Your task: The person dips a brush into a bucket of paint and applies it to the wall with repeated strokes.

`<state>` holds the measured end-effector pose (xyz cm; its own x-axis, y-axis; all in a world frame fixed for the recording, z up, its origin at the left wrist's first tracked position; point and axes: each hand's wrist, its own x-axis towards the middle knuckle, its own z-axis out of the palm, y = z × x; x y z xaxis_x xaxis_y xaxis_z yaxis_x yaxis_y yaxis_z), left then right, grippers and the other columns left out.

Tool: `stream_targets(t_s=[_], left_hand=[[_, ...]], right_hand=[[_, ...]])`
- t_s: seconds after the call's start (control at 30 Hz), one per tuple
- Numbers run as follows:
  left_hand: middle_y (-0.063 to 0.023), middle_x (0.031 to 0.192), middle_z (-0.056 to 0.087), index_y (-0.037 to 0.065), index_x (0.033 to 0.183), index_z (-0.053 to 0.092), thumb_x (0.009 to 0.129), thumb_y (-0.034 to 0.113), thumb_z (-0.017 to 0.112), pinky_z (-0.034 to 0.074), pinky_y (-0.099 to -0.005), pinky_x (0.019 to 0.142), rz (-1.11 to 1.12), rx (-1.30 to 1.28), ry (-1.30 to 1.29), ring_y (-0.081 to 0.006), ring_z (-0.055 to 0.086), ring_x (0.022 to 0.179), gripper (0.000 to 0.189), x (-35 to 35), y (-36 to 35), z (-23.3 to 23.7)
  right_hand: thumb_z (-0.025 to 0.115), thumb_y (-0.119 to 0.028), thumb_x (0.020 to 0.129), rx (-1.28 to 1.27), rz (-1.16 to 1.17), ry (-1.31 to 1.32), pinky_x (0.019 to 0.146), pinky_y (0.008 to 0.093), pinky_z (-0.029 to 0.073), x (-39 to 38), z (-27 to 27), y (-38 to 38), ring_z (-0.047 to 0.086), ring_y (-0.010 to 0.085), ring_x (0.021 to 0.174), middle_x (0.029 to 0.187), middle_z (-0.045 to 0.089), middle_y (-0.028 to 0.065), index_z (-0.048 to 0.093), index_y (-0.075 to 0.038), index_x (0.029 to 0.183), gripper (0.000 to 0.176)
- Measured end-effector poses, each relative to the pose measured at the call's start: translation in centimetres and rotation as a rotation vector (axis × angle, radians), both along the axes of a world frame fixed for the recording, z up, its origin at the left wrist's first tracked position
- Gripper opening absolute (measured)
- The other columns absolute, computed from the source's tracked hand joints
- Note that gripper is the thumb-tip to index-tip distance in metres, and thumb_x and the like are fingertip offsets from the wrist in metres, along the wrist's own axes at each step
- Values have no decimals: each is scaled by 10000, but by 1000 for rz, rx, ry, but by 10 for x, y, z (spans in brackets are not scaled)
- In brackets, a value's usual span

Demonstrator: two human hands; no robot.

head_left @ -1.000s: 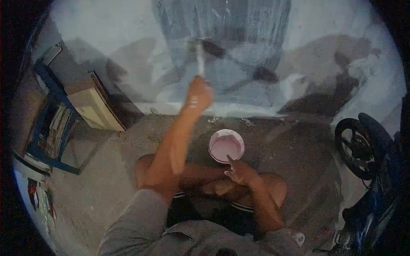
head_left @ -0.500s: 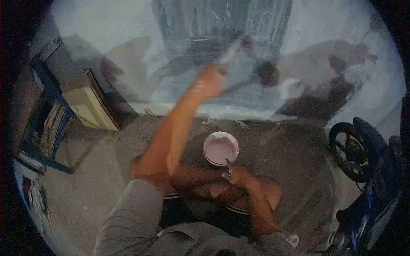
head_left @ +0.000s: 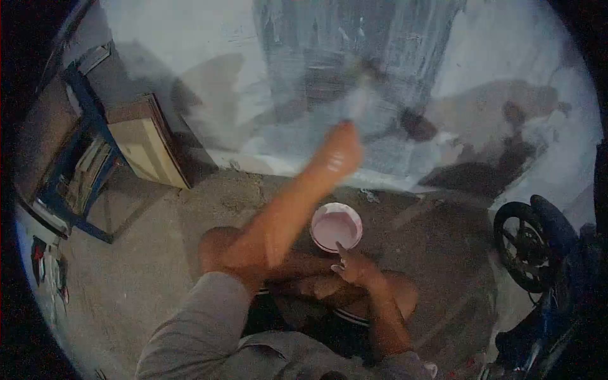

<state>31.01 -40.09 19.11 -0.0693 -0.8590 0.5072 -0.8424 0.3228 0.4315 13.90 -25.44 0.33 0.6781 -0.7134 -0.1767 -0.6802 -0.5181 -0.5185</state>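
My left hand [head_left: 342,152] is closed around the handle of a paintbrush [head_left: 362,95], smeared by motion. The brush points up at a grey painted patch [head_left: 354,38] on the pale wall; whether its bristles touch the surface is hard to tell. Below stands a small white bucket [head_left: 358,226] holding pinkish-white paint [head_left: 332,229]. My right hand [head_left: 360,269] rests by the bucket's near side over my folded legs. Its index finger stretches to the rim, and its fingers are apart with nothing seen in them.
On the left, flat boards [head_left: 149,149] lean against the wall beside a blue frame [head_left: 95,114]. A motorcycle wheel [head_left: 522,247] stands at the right. Shadows of my arm and brush fall across the wall.
My left hand with the paintbrush has moved down and slightly right in view. The whole view has shifted a little. My right hand stays by the bucket.
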Motion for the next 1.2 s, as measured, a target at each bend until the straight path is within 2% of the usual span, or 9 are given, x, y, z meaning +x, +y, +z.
stream_targets(t_s=[0.17, 0.23, 0.37, 0.4, 0.57, 0.73, 0.8, 0.97, 1.2], left_hand=[[-221, 753, 605, -36, 749, 641, 682, 44, 524, 503, -426, 675, -466, 95, -334, -340, 622, 719, 157, -126, -9, 21], [-278, 869, 592, -69, 813, 600, 679, 64, 548, 488, -445, 726, -399, 246, 217, -401, 595, 846, 196, -137, -19, 20], [-209, 842, 609, -23, 826, 616, 718, 163, 545, 467, -413, 753, -264, -38, -411, -355, 581, 830, 227, -23, -32, 19], [-195, 842, 616, -24, 857, 606, 741, 160, 542, 467, -407, 765, -17, 233, 156, -344, 588, 818, 227, 4, 3, 46], [-178, 852, 604, -20, 815, 618, 707, 63, 502, 452, -383, 777, 236, -309, -906, -298, 565, 854, 178, 217, 40, 9], [-182, 907, 583, -18, 818, 616, 732, 108, 529, 441, -382, 793, 285, 137, -1055, -305, 552, 894, 177, 175, 21, 34], [-207, 864, 566, -15, 895, 584, 761, 155, 524, 461, -426, 726, 139, -94, -236, -342, 569, 790, 225, 103, 0, 12], [-198, 848, 597, -21, 740, 608, 684, 90, 529, 484, -425, 701, -213, 79, 102, -349, 596, 764, 148, -89, -4, 45], [-170, 908, 601, 23, 922, 593, 764, 78, 480, 458, -388, 778, -148, -1, -129, -323, 568, 852, 201, -8, -16, 57]], right_hand=[[553, -300, 838, 119, -130, -28, 904, 419, 406, -10, 9, 3, 510, 383, 1064, 1183, 487, 279, 197, 33, 1357, 712], [552, -300, 840, 176, -188, 42, 907, 413, 410, -8, 11, 4, 511, 378, 1069, 1209, 478, 261, 187, 10, 1368, 713], [543, -302, 849, 209, -136, 64, 905, 411, 417, -12, 28, 4, 515, 364, 1072, 1223, 474, 245, 179, -15, 1378, 703], [542, -304, 850, 180, -118, 88, 898, 412, 420, -8, 34, 6, 520, 367, 1062, 1206, 483, 253, 184, -13, 1376, 699], [532, -319, 851, 150, 17, 16, 888, 425, 415, 2, 23, 1, 511, 388, 1057, 1167, 495, 279, 199, 1, 1367, 693], [518, -323, 851, 69, 55, 3, 895, 441, 403, 3, 23, 0, 486, 405, 1078, 1157, 489, 294, 209, 21, 1357, 685], [517, -324, 849, 89, 42, 44, 905, 441, 399, 4, 28, 1, 484, 404, 1082, 1172, 479, 294, 210, 28, 1354, 688], [520, -330, 842, 92, -52, 16, 936, 440, 383, -4, 32, 4, 463, 405, 1111, 1230, 435, 292, 214, 45, 1345, 698], [525, -339, 832, -8, -48, 36, 925, 441, 389, -11, -6, 1, 477, 413, 1090, 1212, 447, 296, 203, 62, 1342, 725]])
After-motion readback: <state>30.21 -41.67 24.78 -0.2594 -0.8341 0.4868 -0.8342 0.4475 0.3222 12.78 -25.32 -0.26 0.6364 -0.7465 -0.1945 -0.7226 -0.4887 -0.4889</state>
